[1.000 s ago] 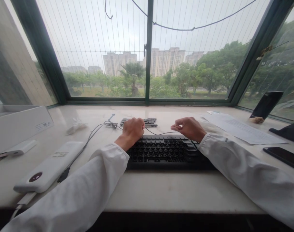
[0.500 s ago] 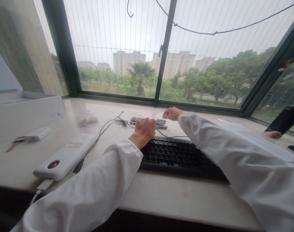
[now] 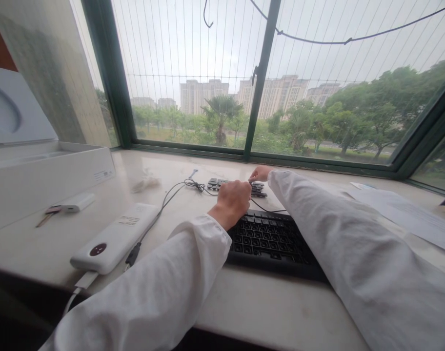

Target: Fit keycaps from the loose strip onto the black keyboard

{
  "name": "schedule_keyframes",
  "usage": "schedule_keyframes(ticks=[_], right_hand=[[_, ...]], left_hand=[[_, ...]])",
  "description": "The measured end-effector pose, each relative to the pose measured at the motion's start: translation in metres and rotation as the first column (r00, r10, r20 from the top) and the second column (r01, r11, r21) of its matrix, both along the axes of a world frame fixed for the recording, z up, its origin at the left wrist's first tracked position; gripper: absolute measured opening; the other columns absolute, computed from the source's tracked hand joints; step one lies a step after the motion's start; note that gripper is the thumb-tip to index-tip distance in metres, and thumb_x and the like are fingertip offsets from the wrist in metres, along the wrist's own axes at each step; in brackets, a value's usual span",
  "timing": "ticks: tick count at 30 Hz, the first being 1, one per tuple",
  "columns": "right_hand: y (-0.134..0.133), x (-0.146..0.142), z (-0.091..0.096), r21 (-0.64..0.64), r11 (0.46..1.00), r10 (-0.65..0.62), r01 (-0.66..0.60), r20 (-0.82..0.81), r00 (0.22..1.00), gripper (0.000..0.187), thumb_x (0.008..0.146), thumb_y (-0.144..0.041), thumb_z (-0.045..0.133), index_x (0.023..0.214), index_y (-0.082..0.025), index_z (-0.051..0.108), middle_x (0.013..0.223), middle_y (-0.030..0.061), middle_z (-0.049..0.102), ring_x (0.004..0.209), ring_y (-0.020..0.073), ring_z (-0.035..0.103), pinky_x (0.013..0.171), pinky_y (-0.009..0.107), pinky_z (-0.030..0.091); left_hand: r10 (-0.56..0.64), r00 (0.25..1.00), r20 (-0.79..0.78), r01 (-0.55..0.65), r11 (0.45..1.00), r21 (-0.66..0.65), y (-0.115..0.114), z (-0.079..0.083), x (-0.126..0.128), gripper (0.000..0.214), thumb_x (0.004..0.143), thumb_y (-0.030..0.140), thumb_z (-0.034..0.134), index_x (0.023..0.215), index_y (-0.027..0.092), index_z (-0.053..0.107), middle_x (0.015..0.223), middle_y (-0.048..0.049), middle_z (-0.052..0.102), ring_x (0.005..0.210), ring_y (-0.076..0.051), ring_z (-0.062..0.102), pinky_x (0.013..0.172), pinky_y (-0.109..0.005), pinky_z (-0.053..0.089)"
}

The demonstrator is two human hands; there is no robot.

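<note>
A black keyboard lies on the pale stone sill in front of me. Behind it sits a row of loose black keycaps. My left hand is curled into a fist at the keyboard's far left corner; what it holds, if anything, is hidden. My right hand reaches over the keyboard to the keycap row, its fingertips pinched together on the keycaps. A thin dark cable runs between the keyboard and the keycaps.
A white power bank with a plugged cable lies at the left. Further left stand an open white box, a small white device and a key. Papers lie at the right. A window frame closes off the back.
My right hand has moved from the keyboard's far right edge across to the keycap row behind it. My view has swung left, and the phones at the right have left the picture.
</note>
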State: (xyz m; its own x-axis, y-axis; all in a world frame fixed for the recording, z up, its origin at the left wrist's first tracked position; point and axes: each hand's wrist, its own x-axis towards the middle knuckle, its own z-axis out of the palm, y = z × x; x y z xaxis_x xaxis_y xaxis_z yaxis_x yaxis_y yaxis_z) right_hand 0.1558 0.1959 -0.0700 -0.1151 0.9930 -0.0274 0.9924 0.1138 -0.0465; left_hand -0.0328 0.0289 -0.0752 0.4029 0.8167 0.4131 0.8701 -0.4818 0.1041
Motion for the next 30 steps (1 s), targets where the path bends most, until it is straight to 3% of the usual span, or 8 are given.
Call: schedule_keyframes(ticks=[14,24,30], right_hand=[[0.009,0.002,-0.012,0.076,0.996,0.048,-0.048,0.001,0.999,0.027,0.081,-0.045,0.058,0.091,-0.026,0.075,0.096,0.0023,0.072,0.083,0.0136,0.062,0.070,0.020,0.043],[0.008,-0.005,-0.014,0.136,0.991,-0.010,0.004,0.043,0.999,0.033,0.082,-0.048,0.057,0.093,-0.023,0.075,0.098,0.0101,0.071,0.088,0.0192,0.063,0.074,0.026,0.043],[0.007,-0.006,-0.006,0.129,0.991,-0.040,0.045,-0.046,0.998,0.040,0.088,-0.049,0.048,0.092,-0.018,0.072,0.101,0.0116,0.070,0.091,0.0198,0.062,0.076,0.026,0.044]], left_hand=[[-0.015,1.000,0.005,0.015,0.999,0.032,0.001,0.000,0.000,0.019,0.078,0.018,0.054,0.083,0.020,0.072,0.079,-0.0083,0.070,0.079,-0.024,0.067,0.071,-0.036,0.052],[-0.019,1.000,0.014,0.019,1.000,0.015,0.000,0.002,0.000,0.021,0.075,0.014,0.055,0.083,0.022,0.072,0.082,-0.0084,0.071,0.081,-0.024,0.067,0.072,-0.036,0.052],[-0.023,0.999,0.024,0.023,1.000,-0.001,-0.001,0.003,-0.001,0.022,0.075,0.013,0.055,0.087,0.019,0.072,0.083,-0.0091,0.071,0.082,-0.022,0.067,0.075,-0.033,0.051]])
